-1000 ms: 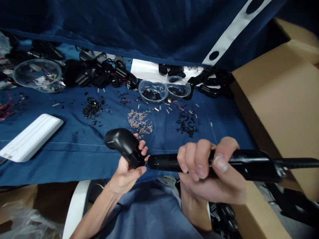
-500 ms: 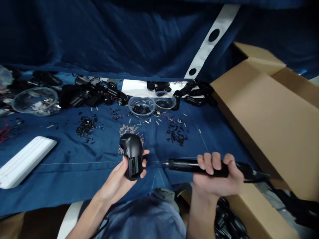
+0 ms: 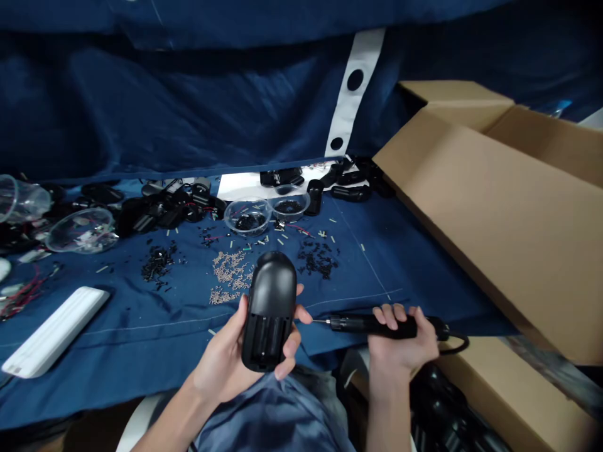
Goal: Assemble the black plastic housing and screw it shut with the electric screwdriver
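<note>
My left hand (image 3: 229, 358) is wrapped round a rounded black plastic housing (image 3: 273, 284). The housing stands tilted up above the front of the cloth, its smooth domed end pointing away and a two-slot compartment, like a battery bay, facing me. What kind of device it is I cannot tell. Closed round a black electric screwdriver (image 3: 353, 323), my right hand (image 3: 402, 342) keeps the tool nearly level. Its thin bit points left, close to my left fingertips and apart from the housing. Small copper-coloured screws (image 3: 230, 270) lie scattered just beyond the housing.
Piles of small black pieces (image 3: 318, 258) lie on the blue cloth (image 3: 155, 339). Behind them stand clear bowls (image 3: 248, 216) and more black housings (image 3: 351, 192). A white bar-shaped object (image 3: 56, 333) is at left. A large cardboard box (image 3: 494, 232) fills the right side.
My left hand has brought the housing nearer and turned it so the compartment faces me more squarely. The screwdriver has come left, its bit now close to my left fingers. The view has shifted.
</note>
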Motion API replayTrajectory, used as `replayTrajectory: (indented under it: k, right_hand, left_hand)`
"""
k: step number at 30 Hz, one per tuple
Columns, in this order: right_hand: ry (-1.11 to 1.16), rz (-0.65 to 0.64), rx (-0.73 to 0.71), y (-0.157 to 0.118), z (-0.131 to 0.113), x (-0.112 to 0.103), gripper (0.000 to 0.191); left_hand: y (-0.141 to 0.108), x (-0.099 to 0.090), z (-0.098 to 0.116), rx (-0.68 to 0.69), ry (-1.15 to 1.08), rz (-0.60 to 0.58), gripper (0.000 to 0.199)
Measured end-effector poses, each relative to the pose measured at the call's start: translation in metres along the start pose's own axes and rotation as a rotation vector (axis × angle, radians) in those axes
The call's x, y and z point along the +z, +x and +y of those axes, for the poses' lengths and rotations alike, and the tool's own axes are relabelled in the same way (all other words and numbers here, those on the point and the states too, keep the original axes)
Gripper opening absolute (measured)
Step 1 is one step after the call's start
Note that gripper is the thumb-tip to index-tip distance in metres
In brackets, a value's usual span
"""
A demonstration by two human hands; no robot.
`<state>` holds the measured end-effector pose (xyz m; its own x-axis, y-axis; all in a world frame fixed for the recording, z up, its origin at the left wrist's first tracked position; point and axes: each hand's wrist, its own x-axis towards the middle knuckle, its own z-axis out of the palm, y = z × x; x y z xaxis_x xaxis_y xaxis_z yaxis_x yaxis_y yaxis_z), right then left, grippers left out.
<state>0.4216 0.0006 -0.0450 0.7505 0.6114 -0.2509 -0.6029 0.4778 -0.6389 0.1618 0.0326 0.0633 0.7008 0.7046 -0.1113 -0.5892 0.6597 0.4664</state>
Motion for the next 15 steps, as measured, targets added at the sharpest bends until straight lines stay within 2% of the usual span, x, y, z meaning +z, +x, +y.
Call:
replayTrajectory:
  k: [3, 5, 7, 9, 10, 12, 15]
  right_hand:
    - [0.031, 0.012, 0.017, 0.000, 0.000, 0.000, 0.021]
    - [0.049, 0.010, 0.027, -0.001, 0.000, 0.001, 0.021]
    - [0.065, 0.000, 0.036, -0.002, 0.000, 0.003, 0.023]
    - [0.076, -0.013, 0.043, -0.003, 0.001, 0.005, 0.026]
    - [0.081, -0.016, 0.043, -0.003, 0.001, 0.006, 0.027]
    - [0.091, -0.016, 0.038, -0.003, 0.002, 0.007, 0.029]
    - [0.113, -0.009, 0.037, -0.001, 0.003, 0.008, 0.032]
  left_hand:
    - [0.005, 0.010, -0.006, -0.005, 0.096, 0.009, 0.064]
    - [0.010, 0.010, -0.009, 0.044, 0.366, 0.057, 0.068]
    - [0.016, 0.004, -0.012, 0.222, 0.901, 0.181, 0.064]
    - [0.023, -0.005, -0.015, 0.499, 1.523, 0.309, 0.062]
    - [0.028, -0.009, -0.016, 0.624, 1.783, 0.336, 0.066]
    - [0.037, -0.015, -0.018, 0.783, 2.143, 0.285, 0.079]
    - [0.050, -0.014, -0.021, 0.847, 2.373, 0.145, 0.090]
